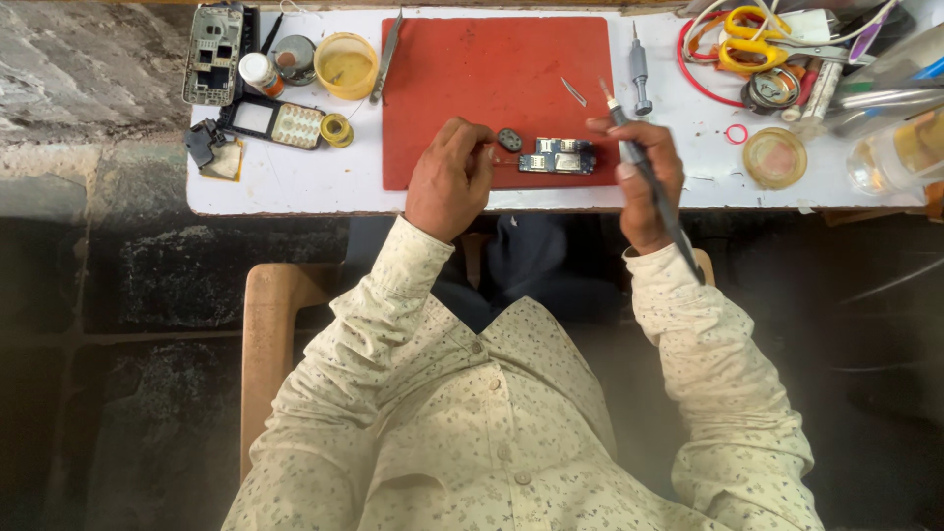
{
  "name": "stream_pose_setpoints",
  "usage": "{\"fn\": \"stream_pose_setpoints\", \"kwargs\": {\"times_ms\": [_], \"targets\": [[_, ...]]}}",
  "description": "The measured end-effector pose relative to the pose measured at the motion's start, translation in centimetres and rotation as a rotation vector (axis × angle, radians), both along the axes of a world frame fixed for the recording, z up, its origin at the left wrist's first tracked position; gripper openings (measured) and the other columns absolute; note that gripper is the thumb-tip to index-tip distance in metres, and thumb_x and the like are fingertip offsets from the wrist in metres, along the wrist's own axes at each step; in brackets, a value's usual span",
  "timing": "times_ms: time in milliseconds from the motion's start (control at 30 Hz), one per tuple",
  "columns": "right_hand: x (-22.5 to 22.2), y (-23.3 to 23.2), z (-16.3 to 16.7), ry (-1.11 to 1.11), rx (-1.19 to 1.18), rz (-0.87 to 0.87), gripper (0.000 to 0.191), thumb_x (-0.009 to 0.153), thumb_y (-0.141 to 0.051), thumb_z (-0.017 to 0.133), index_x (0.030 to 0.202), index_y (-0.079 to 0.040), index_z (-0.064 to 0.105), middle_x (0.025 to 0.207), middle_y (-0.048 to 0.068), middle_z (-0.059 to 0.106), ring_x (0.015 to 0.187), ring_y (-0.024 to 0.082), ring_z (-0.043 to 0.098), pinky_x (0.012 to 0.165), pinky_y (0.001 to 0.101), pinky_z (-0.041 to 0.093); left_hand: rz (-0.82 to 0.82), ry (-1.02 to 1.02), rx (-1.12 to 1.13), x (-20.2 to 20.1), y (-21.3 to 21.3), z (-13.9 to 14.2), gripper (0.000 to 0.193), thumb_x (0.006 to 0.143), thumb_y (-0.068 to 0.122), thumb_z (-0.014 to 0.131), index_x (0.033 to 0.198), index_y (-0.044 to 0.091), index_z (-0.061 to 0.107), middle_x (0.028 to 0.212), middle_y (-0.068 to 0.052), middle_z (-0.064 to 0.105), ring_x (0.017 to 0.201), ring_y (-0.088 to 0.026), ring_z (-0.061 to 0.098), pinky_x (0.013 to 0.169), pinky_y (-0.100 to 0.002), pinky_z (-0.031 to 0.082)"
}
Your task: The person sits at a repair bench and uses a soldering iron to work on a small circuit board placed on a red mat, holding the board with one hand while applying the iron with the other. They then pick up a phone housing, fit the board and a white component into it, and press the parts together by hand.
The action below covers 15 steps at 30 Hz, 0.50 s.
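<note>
Head view is showing the left hand (449, 180) curling its fingers over the red mat (442, 59), fingertips pinching something thin just beside the circuit board (558, 156). Right hand (644, 177) is gripping a soldering iron (649, 182), tip hovering near the board's right end. Tweezers (386, 54) are lying at the mat's left edge.

Phone-repair bench: circuit board (558, 156), screwdriver (640, 71).
</note>
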State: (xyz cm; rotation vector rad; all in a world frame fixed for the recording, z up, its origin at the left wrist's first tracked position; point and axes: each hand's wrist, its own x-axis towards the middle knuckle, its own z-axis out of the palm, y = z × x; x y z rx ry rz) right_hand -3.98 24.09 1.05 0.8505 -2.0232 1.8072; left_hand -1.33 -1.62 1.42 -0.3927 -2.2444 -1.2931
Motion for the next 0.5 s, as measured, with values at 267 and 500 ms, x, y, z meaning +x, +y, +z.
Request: {"fn": "stream_pose_setpoints", "kwargs": {"times_ms": [267,500], "targets": [[1.8,7.0,4.1,0.021,-0.453,-0.132,0.039,0.098,-0.025,0.061,0.129,-0.002,0.056,0.116,0.012,0.062,0.102,0.023,0.063,0.092,0.0396,0.055,-0.02,0.022,0.027,0.1,-0.1,0.1,0.009,0.096,-0.002,0.066,0.105,0.0,0.064,0.095,-0.013,0.062,0.071,-0.026,0.064,0.065,-0.037,0.051],[10.5,22.6,3.9,0.001,-0.459,-0.394,0.035,0.11,-0.033,0.049,0.129,-0.005,0.056,0.109,0.011,0.062,0.098,0.021,0.06,0.089,0.0348,0.052,-0.03,0.037,-0.023,0.5,0.0,0.7,0.008,0.095,-0.003,0.067,0.103,0.001,0.065,0.093,-0.012,0.063,0.071,-0.024,0.062,0.064,-0.036,0.051]]}}
